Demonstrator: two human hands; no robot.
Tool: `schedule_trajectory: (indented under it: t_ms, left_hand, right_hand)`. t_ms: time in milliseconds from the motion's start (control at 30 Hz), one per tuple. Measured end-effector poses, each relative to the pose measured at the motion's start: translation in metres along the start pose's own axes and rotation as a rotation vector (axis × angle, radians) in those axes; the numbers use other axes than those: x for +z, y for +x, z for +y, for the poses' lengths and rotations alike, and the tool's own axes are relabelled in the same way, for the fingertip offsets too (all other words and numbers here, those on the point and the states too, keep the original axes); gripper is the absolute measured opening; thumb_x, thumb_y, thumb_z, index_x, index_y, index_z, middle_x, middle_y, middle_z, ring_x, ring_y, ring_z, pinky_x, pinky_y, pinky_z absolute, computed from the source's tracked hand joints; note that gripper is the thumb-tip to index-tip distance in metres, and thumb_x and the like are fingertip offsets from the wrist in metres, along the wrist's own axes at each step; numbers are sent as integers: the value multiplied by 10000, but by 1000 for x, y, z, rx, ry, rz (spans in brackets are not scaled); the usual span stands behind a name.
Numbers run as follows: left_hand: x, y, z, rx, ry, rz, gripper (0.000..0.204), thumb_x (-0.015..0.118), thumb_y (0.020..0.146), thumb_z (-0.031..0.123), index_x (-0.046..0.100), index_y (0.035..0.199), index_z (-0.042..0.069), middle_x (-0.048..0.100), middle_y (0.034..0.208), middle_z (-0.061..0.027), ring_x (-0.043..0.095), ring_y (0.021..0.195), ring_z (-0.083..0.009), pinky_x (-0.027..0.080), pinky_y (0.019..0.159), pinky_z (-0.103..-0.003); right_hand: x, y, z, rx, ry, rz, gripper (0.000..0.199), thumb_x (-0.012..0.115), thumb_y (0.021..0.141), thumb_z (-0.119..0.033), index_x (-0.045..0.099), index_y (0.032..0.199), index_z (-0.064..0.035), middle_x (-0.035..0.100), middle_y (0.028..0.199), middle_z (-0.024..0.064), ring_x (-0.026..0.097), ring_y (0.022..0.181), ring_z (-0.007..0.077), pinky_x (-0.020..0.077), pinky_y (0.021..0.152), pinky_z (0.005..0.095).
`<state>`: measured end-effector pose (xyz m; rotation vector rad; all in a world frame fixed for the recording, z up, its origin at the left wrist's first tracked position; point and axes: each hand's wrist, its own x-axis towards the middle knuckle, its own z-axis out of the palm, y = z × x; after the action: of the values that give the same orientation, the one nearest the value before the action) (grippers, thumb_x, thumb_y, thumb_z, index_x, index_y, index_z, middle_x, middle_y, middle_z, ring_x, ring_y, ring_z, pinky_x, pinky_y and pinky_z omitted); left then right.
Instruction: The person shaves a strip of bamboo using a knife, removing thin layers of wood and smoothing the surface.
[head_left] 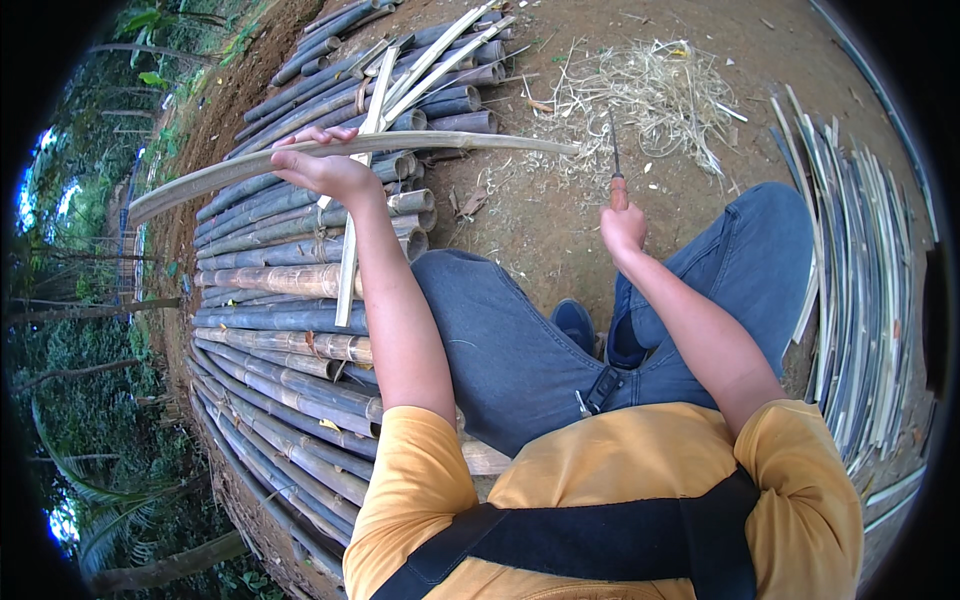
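Ground shows between left hand's strip and right hand's knife.

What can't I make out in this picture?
In the head view:
Knife: the handle's lower end is hidden inside the right hand.
Blade: too thin to tell its sharp side.
Left hand: partly behind the long strip.
Bamboo poles: some partly behind the left forearm.
Trees: cut off by the picture's dark rim.

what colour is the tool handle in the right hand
Reddish brown; the tool handle shows best in the head view, jutting from the right hand.
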<state>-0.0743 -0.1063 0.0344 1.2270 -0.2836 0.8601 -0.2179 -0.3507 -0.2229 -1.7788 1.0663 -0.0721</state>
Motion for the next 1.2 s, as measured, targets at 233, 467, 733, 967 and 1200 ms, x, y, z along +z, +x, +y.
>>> schedule_trajectory:
  t_ms: [233, 467, 733, 967, 1200]
  left_hand:
    - [-3, 3, -3, -23, -20, -14, 517, 168, 1036, 621, 343, 1058, 135, 453, 765, -65, 519, 539, -183, 531, 540, -326]
    - [-3, 3, -2, -14, -21, -12, 518, 176, 1035, 626, 353, 1051, 139, 452, 761, -65, 519, 542, -187, 532, 544, -326]
    - [-1, 3, 0, -10, -30, -9, 517, 186, 1037, 622, 348, 1051, 131, 450, 761, -65, 513, 558, -185, 523, 548, -325]
    - [-2, 5, -1, 32, -25, -42, 428, 261, 1070, 526, 332, 1071, 103, 446, 755, -60, 495, 562, -169, 523, 579, -334]
    - [-1, 6, 3, 59, -29, 34, 314, 399, 1085, 375, 397, 1029, 66, 533, 728, -50, 585, 603, -159, 538, 630, -314]
  right_hand:
    - [-1, -2, -1, -2, 14, 11, 310, 684, 767, -256, 674, 918, 15, 707, 896, 230, 689, 909, 400, 502, 807, 471]
    - [4, 3, 5, -17, -12, 37, 305, 686, 769, -257, 672, 923, 6, 707, 893, 222, 689, 892, 394, 501, 796, 470]
    - [3, 1, 2, -45, -12, 31, 284, 678, 774, -244, 666, 919, 0, 702, 869, 223, 688, 873, 398, 502, 787, 483]
    - [-1, -45, -50, -399, 115, -232, 161, 659, 781, -150, 604, 838, -10, 631, 688, 170, 640, 665, 329, 489, 651, 449]
    - [-2, -107, -101, -673, 73, -405, 129, 636, 768, -108, 563, 819, -15, 576, 631, 146, 605, 606, 293, 457, 596, 441]
